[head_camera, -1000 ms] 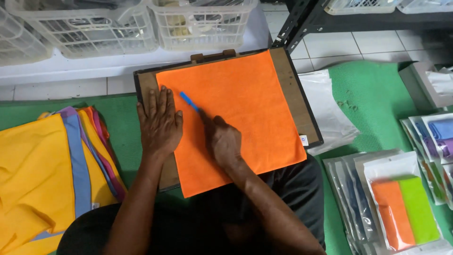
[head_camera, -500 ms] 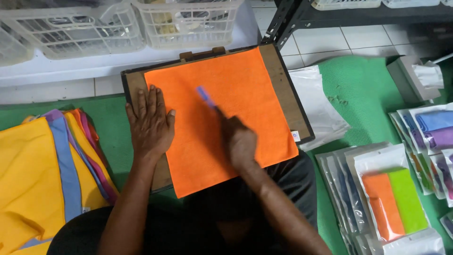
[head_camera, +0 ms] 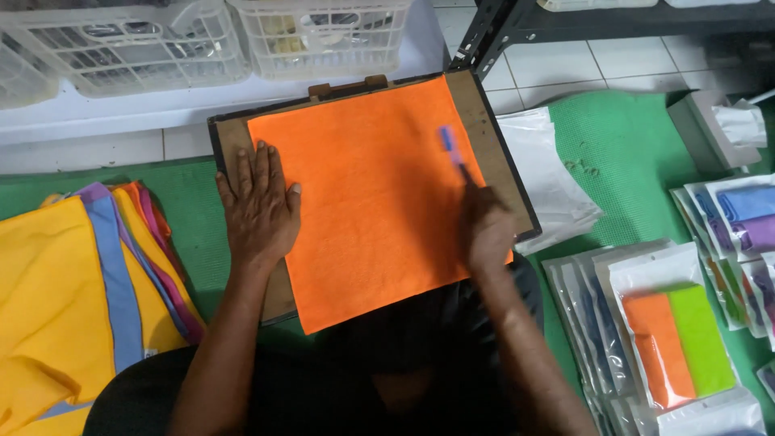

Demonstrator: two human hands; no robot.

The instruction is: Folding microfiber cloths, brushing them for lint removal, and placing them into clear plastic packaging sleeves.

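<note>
A plain orange cloth (head_camera: 371, 202), square and smooth, is spread flat on a brown board (head_camera: 484, 137). It is pinned by the flat, open-fingered left hand (head_camera: 258, 210); a blue pen (head_camera: 449, 145) is gripped by the right hand (head_camera: 486, 230).

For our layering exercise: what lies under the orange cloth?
The orange cloth rests on a brown board with a dark rim; its bare edges show left and right. The board's middle is covered.

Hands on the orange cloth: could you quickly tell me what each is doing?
Left hand: open, flat on the orange cloth.
Right hand: closed on a blue pen.
</note>
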